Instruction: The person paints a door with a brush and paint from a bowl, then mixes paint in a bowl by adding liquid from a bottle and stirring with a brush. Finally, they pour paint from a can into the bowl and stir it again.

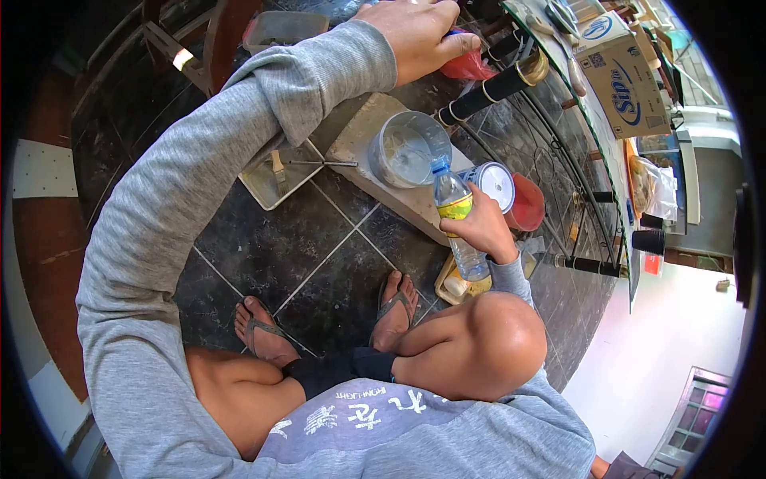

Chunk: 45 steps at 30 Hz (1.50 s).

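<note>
Above the near edge of a pale stone slab (375,172), the right hand (481,227) is wrapped round the middle of a clear plastic bottle (456,209) with a blue cap and a yellow-green label whose print is too small to read. Just beside it on the slab stand a grey tub (408,148) and a white-lidded tin (495,184), with a red bowl (529,204) next to the tin.

The left hand (416,33) reaches far forward, fingers curled against a red object (469,65); whether it grips is unclear.

Underfoot lies a dark tiled floor (271,239) with pale grout, and a shallow tray (275,177) holds a brush. A cardboard box (626,76) reads "Sip". White characters mark the grey sweatshirt (383,415).
</note>
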Available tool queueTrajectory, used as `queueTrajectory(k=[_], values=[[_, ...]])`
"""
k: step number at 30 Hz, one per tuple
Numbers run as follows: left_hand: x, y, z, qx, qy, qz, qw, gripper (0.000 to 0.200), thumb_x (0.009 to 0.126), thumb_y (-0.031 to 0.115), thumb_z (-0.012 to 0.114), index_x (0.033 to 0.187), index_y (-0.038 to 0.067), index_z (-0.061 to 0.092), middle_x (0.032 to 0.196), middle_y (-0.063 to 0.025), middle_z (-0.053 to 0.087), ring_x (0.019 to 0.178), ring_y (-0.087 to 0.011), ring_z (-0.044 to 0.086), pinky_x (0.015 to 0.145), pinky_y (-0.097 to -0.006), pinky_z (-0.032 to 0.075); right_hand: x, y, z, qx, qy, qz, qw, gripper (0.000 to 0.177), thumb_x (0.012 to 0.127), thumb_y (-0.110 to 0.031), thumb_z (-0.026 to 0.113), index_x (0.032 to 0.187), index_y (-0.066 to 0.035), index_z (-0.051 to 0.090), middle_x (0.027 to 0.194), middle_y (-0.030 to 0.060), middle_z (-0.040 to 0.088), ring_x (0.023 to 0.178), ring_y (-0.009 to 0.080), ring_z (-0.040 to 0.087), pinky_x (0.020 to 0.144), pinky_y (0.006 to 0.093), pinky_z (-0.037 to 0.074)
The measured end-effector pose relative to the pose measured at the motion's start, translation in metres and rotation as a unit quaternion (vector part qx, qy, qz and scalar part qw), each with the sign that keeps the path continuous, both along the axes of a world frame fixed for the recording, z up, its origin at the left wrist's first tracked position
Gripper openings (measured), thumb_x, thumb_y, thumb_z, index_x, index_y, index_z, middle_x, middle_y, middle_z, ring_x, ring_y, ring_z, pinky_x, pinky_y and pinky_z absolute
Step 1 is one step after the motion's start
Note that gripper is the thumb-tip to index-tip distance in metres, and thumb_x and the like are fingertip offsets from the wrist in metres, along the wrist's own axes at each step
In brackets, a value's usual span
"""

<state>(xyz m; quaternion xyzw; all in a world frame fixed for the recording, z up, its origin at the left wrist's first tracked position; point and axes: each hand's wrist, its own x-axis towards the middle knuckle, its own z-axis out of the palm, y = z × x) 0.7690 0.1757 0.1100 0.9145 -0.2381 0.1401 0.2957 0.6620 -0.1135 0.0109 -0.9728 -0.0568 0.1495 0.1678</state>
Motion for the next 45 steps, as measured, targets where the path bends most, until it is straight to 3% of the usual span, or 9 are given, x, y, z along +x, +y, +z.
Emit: queueTrajectory(k=[8,13,28,34,36,38,39,41,45], values=[[0.008,-0.018,-0.052,-0.082,-0.027,-0.078,0.993,0.044,0.093,0.049,0.064,0.094,0.005,0.064,0.090,-0.0181,0.063,0.086,-0.0326,0.064,0.076,-0.0408,0.051,0.000,-0.005,-0.007,0.063,-0.028,-0.001,0.998,0.084,0.058,-0.037,0.077,0.125,0.007,0.055,0.095,0.0298,0.069,0.090,0.0423,0.070,0.082,0.0430,0.055],[-0.005,-0.040,-0.068,-0.078,0.163,-0.141,0.973,0.041,0.083,0.042,0.077,0.106,0.009,0.073,0.094,-0.0129,0.060,0.090,-0.0270,0.062,0.080,-0.0364,0.051,-0.009,0.005,-0.008,0.164,-0.101,-0.022,0.981,0.078,0.060,-0.027,0.080,0.126,0.003,0.053,0.101,0.0237,0.070,0.095,0.0335,0.071,0.085,0.0396,0.054],[-0.015,-0.079,-0.038,0.028,0.104,-0.284,0.953,0.030,0.077,0.023,0.083,0.106,0.015,0.078,0.110,-0.0048,0.073,0.102,-0.0257,0.060,0.095,-0.0396,0.048,-0.024,0.001,-0.005,0.287,-0.159,-0.064,0.943,0.077,0.058,-0.019,0.082,0.126,0.000,0.054,0.100,0.0177,0.070,0.095,0.0254,0.071,0.086,0.0362,0.054],[-0.029,-0.093,-0.037,0.026,-0.015,-0.410,0.912,0.067,0.076,0.008,0.079,0.139,0.018,0.058,0.146,-0.0052,0.053,0.132,-0.0285,0.050,0.109,-0.0405,0.042,-0.066,-0.007,-0.015,0.330,-0.194,-0.144,0.913,0.074,0.061,-0.014,0.086,0.127,-0.001,0.053,0.111,0.0141,0.065,0.103,0.0224,0.064,0.093,0.0353,0.050],[-0.017,-0.085,-0.025,-0.178,0.040,-0.508,0.842,0.076,0.081,0.008,0.074,0.150,0.020,0.044,0.156,-0.0051,0.039,0.141,-0.0253,0.041,0.115,-0.0423,0.036,-0.083,-0.016,-0.022,0.426,-0.214,-0.208,0.854,0.071,0.066,-0.010,0.086,0.127,-0.002,0.051,0.114,0.0123,0.063,0.105,0.0223,0.063,0.095,0.0367,0.049],[-0.013,-0.052,-0.016,-0.165,0.058,-0.360,0.916,0.064,0.085,0.020,0.076,0.144,0.014,0.052,0.139,-0.0071,0.057,0.121,-0.0189,0.058,0.095,-0.0337,0.046,-0.094,-0.038,-0.036,0.453,-0.278,-0.228,0.816,0.072,0.069,-0.008,0.084,0.131,-0.002,0.047,0.115,0.0110,0.062,0.106,0.0219,0.062,0.097,0.0372,0.048],[-0.003,-0.034,-0.026,-0.160,0.029,-0.330,0.930,0.048,0.083,0.025,0.080,0.126,0.012,0.066,0.108,-0.0025,0.068,0.092,-0.0147,0.063,0.076,-0.0285,0.047,-0.101,-0.056,-0.047,0.431,-0.308,-0.238,0.814,0.074,0.070,-0.007,0.084,0.133,-0.002,0.045,0.116,0.0109,0.061,0.107,0.0215,0.061,0.098,0.0370,0.048],[-0.005,0.005,-0.063,-0.061,0.160,-0.213,0.962,0.029,0.082,0.029,0.081,0.101,0.009,0.075,0.085,0.0006,0.065,0.075,-0.0125,0.057,0.067,-0.0273,0.046,-0.122,-0.093,-0.083,0.362,-0.340,-0.362,0.789,0.085,0.071,-0.009,0.084,0.141,-0.002,0.037,0.125,0.0130,0.057,0.115,0.0224,0.057,0.102,0.0389,0.045],[-0.038,0.043,-0.153,0.149,0.163,-0.053,0.974,0.033,0.074,0.039,0.083,0.093,0.013,0.077,0.082,-0.0099,0.059,0.092,-0.0292,0.054,0.083,-0.0398,0.045,-0.155,-0.153,-0.145,0.243,-0.402,-0.508,0.722,0.087,0.075,-0.014,0.084,0.144,0.000,0.033,0.132,0.0169,0.052,0.119,0.0243,0.054,0.104,0.0379,0.043]])
